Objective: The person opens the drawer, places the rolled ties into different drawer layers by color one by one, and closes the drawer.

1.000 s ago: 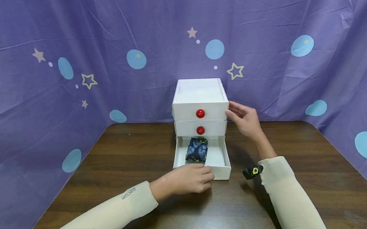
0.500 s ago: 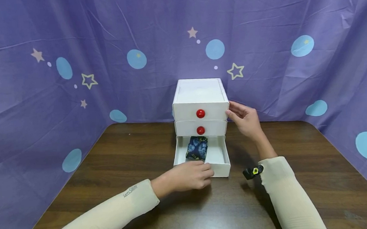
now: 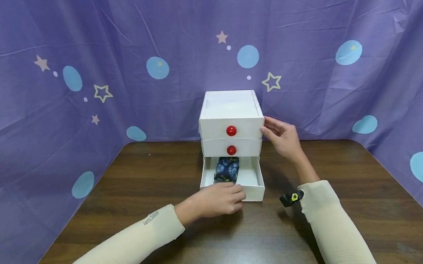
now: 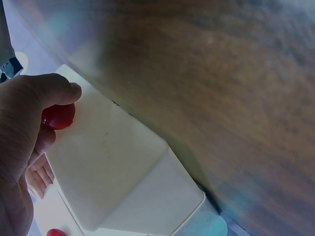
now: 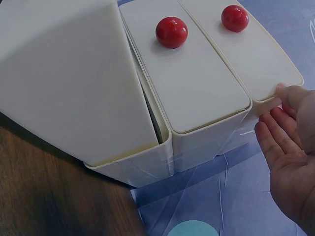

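A small white drawer cabinet (image 3: 231, 104) stands toward the back of the table. Its bottom drawer (image 3: 253, 193) is pulled partway out and holds a folded dark blue patterned cloth (image 3: 227, 169). My left hand (image 3: 221, 199) is at the drawer's front, and in the left wrist view its thumb and fingers pinch the red knob (image 4: 60, 117). At the cabinet's upper right side is my right hand (image 3: 287, 141), thumb against the front edge. Its loosely extended fingers touch the side wall, as the right wrist view shows.
Two closed drawers sit above, each with a red knob (image 5: 172, 32). The brown wooden table (image 3: 155, 174) reaches back to a purple curtain (image 3: 187, 25) printed with stars and dots. A black wrist strap piece (image 3: 291, 198) juts from my right cuff.
The bottom drawer has slid slightly inward, away from me, with my left hand moving along on its knob. The cloth has shifted back with it. My right hand stays in place.
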The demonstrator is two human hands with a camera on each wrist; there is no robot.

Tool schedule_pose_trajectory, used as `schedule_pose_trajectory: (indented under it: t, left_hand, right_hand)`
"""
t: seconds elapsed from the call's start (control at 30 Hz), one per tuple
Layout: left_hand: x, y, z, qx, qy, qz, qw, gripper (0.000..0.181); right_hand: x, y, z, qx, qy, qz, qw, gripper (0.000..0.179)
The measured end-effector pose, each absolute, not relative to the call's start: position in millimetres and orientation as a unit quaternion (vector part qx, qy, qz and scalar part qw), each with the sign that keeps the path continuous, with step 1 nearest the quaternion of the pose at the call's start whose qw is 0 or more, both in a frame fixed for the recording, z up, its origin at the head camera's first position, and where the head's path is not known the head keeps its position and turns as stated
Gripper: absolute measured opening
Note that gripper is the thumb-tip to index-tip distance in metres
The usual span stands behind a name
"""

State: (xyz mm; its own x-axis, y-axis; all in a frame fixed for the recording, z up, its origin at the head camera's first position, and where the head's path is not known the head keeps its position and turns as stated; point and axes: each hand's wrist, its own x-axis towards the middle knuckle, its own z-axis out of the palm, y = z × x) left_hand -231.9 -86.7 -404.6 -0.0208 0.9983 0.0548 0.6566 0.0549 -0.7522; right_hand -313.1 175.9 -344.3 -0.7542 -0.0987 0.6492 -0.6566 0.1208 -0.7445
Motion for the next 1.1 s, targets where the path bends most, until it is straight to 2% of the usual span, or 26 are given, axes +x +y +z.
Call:
schedule_pose_trajectory:
  t: [0.53, 0.77, 1.1]
  left_hand:
    - [-236, -85, -405, -0.629, -0.663, 0.274, 0.300, 0.014]
    - [-240, -84, -406, -0.625, -0.667, 0.273, 0.300, 0.011]
    - [-244, -84, -404, -0.616, -0.683, 0.271, 0.284, 0.007]
  right_hand:
    - [-315, 177, -346, 0.263, -0.708, 0.615, 0.226, 0.039]
    - [-338, 184, -364, 0.266, -0.702, 0.617, 0.237, 0.039]
    - [-327, 180, -354, 0.265, -0.711, 0.609, 0.231, 0.039]
